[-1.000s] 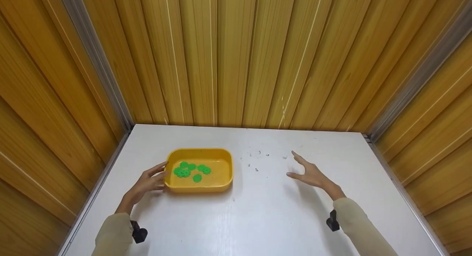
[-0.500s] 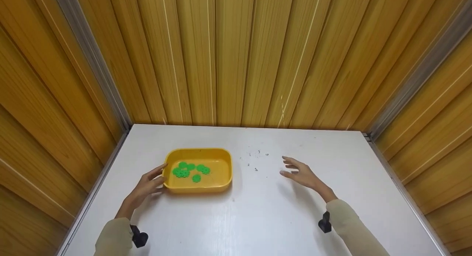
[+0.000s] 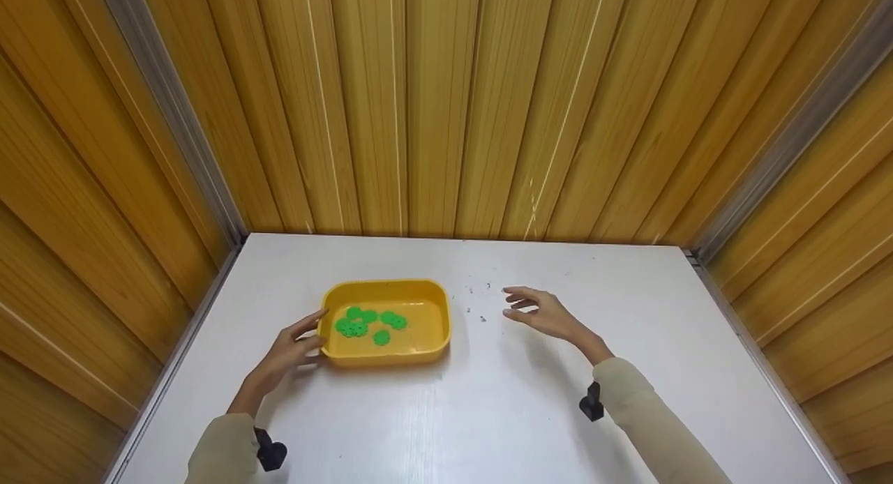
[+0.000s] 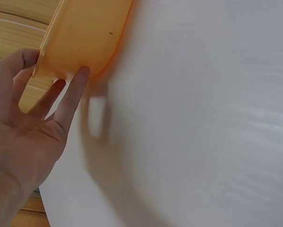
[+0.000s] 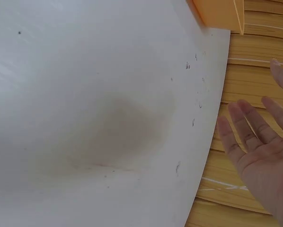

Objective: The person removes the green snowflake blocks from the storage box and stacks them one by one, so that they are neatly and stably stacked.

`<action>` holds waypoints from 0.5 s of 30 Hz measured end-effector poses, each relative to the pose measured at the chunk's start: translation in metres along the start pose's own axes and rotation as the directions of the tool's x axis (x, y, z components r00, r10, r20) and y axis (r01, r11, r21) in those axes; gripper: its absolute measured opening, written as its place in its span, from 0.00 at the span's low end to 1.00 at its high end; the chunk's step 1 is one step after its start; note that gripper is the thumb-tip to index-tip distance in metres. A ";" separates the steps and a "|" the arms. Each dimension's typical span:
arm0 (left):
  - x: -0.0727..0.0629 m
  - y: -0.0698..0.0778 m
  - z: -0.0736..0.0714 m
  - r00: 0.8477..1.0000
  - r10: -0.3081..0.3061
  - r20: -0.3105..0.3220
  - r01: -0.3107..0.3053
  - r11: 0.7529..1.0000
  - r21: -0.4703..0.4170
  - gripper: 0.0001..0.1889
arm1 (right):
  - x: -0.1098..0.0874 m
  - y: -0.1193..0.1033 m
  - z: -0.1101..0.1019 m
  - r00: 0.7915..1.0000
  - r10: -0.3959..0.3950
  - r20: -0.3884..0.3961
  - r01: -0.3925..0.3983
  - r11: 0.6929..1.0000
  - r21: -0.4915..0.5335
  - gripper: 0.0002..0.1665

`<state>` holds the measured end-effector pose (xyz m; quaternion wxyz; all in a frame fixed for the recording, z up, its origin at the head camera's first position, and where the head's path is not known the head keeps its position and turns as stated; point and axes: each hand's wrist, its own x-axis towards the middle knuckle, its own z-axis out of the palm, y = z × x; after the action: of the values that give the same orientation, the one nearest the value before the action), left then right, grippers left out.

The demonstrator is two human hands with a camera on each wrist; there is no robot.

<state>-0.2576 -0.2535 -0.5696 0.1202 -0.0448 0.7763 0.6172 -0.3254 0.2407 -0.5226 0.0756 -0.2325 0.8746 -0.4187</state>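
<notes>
A yellow plastic tray [image 3: 418,356] stands on the white table, left of the middle. Inside it lie several green notched plastic discs [image 3: 381,337], mostly grouped toward its left half. My left hand [image 3: 287,355] is at the tray's left end, its fairly straight fingertips touching the outer wall and rim. The left wrist view shows those fingers [image 4: 75,94] spread against the tray's side [image 4: 84,38]. My right hand [image 3: 548,315] hovers over the table to the right of the tray, holding nothing. Its fingers are apart and relaxed in the right wrist view.
The white table [image 3: 418,428] has small dark marks [image 3: 483,319] between the tray and my right hand. Wood-patterned panels [image 3: 432,121] wall in the back and both sides, with metal posts [image 3: 188,114] at the corners.
My right hand has moved left toward the tray, its fingers drawing closer together. In the last half second the tray has shifted slightly right, with my left hand following against its end.
</notes>
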 end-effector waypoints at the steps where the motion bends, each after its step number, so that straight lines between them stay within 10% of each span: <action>1: 0.000 0.001 0.000 1.000 -0.003 0.003 0.003 1.000 0.005 0.35 | 0.004 -0.004 0.000 1.000 -0.010 0.011 0.010 1.000 -0.001 0.32; 15: 0.002 -0.003 -0.001 1.000 -0.019 0.022 0.019 1.000 0.018 0.36 | 0.070 -0.059 0.025 0.987 -0.057 0.151 0.063 0.997 -0.036 0.26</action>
<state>-0.2587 -0.2548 -0.5727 0.1353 -0.0442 0.7800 0.6094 -0.3581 0.1585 -0.4885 0.1235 -0.2911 0.8674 -0.3842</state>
